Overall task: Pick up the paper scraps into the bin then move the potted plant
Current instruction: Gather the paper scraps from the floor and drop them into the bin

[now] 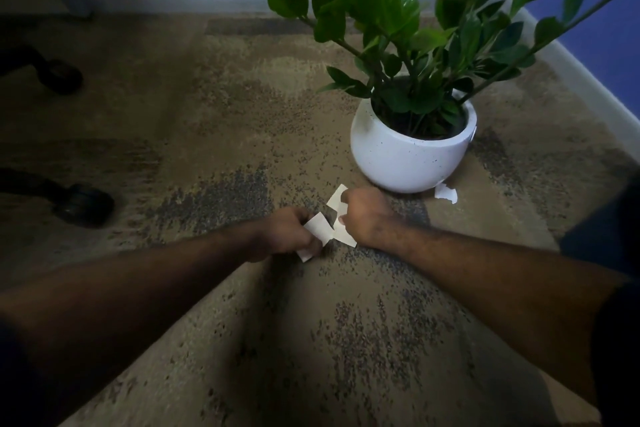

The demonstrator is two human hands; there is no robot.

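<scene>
My left hand (287, 236) grips white paper scraps (317, 230) low over the carpet. Right beside it, my right hand (363, 213) is curled around another white paper scrap (337, 199) that sticks out above and below the fist. Just behind my hands stands the potted plant (412, 152), a round white speckled pot with glossy green leaves. One more torn scrap (446, 193) lies on the carpet at the pot's right base. No bin is in view.
Two black chair casters (83, 204) (60, 74) stand on the carpet at the left. A yellow wall with grey baseboard (180, 2) runs along the back, and a blue wall (609, 35) closes the right side.
</scene>
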